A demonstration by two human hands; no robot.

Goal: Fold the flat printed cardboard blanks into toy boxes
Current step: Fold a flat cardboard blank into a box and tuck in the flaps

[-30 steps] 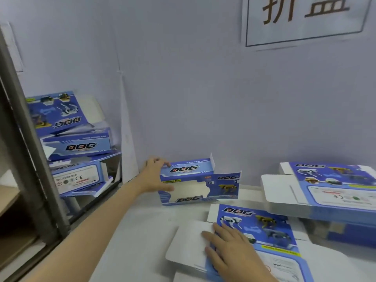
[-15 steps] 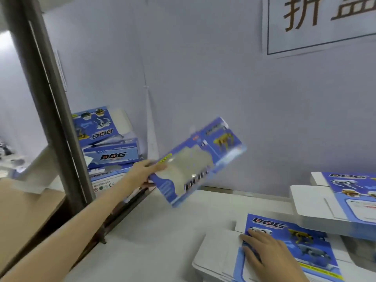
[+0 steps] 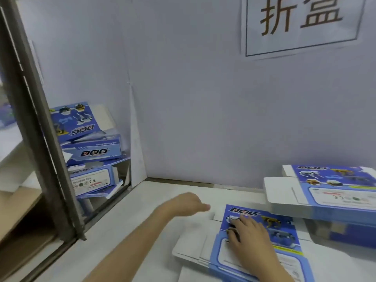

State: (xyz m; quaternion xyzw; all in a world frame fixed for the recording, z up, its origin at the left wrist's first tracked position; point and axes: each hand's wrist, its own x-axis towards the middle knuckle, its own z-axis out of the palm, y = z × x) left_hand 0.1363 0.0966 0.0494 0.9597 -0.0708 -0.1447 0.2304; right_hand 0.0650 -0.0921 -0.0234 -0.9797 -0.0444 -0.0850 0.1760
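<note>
A stack of flat blue "DOG" blanks [image 3: 284, 228] lies on the white table [image 3: 132, 241] in front of me. My right hand [image 3: 248, 235] rests flat on the top blank, fingers spread over the printing. Over the table to the left of that stack, my left hand [image 3: 187, 204] hovers with nothing in it, blurred by motion. A pile of folded blue boxes [image 3: 91, 149] sits in the left corner, beyond the table's edge. The box I held a moment ago is not in either hand.
A second, taller stack of flat blanks [image 3: 335, 192] sits at the back right. A grey metal post [image 3: 40, 129] stands at the table's left edge, in front of the folded pile. A white partition with a paper sign [image 3: 301, 23] closes off the back.
My left hand let go of the folded box toward the left pile and swung back right over the table, empty. The right hand stayed on the top blank.
</note>
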